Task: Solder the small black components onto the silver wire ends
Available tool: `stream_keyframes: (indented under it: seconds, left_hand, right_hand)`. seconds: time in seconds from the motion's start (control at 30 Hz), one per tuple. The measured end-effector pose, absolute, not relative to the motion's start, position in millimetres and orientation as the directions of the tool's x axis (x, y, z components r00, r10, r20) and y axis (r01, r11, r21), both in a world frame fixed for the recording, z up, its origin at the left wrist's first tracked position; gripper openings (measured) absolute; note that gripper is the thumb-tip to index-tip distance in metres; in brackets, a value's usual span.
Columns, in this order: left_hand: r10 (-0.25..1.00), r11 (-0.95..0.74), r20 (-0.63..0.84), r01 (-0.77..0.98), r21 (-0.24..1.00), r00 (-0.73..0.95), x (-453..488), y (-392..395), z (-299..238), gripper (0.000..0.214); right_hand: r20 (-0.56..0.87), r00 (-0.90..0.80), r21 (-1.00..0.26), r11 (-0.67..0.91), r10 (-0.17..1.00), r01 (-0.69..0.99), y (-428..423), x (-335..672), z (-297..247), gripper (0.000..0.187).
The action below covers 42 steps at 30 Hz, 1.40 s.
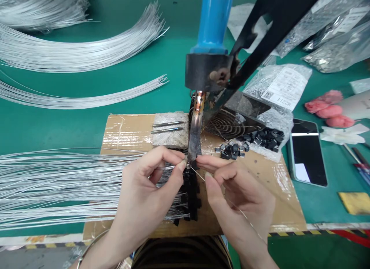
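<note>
My left hand (pixel 147 192) pinches a thin silver wire (pixel 166 168) and holds its end at the tip of a soldering iron (pixel 195 124). The iron hangs point down from a blue handle (pixel 214 20) clamped in a black stand. From the other side, my right hand (pixel 234 192) pinches a fine strand of wire (pixel 199 175) against that same tip. Both pinches meet just under the iron. Below them, a row of small black parts (pixel 189 199) with wires attached lies on a cardboard sheet (pixel 124 130).
Bundles of silver wires (pixel 58 180) fan across the green table (pixel 173 53) at left. Loose black parts (pixel 231 149) and a bag of them (pixel 266 136) sit right of the iron. A phone (pixel 308 153), plastic bags (pixel 277 84), and pink items (pixel 326 107) lie at right.
</note>
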<state>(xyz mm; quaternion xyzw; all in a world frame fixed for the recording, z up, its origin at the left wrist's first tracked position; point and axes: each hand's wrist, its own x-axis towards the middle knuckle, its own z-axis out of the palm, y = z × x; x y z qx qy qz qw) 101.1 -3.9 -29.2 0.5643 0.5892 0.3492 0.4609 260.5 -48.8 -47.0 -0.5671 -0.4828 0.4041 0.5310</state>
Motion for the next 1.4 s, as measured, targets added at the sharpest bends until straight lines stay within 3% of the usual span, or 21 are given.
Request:
stream_keyframes:
  seconds: [0.67, 1.4]
  left_hand:
    - [0.987, 0.129, -0.154, 0.333, 0.934, 0.049, 100.3, -4.7, -31.1, 0.012]
    - [0.986, 0.132, -0.157, 0.317, 0.939, 0.055, 99.9, -7.3, -31.7, 0.013]
  right_hand:
    - [0.044, 0.2, -0.994, 0.023, 0.979, 0.106, -49.0, 260.2, -47.5, 0.025]
    - [0.114, 0.221, -0.977, 0.07, 0.969, 0.201, -48.9, 257.5, -46.3, 0.023]
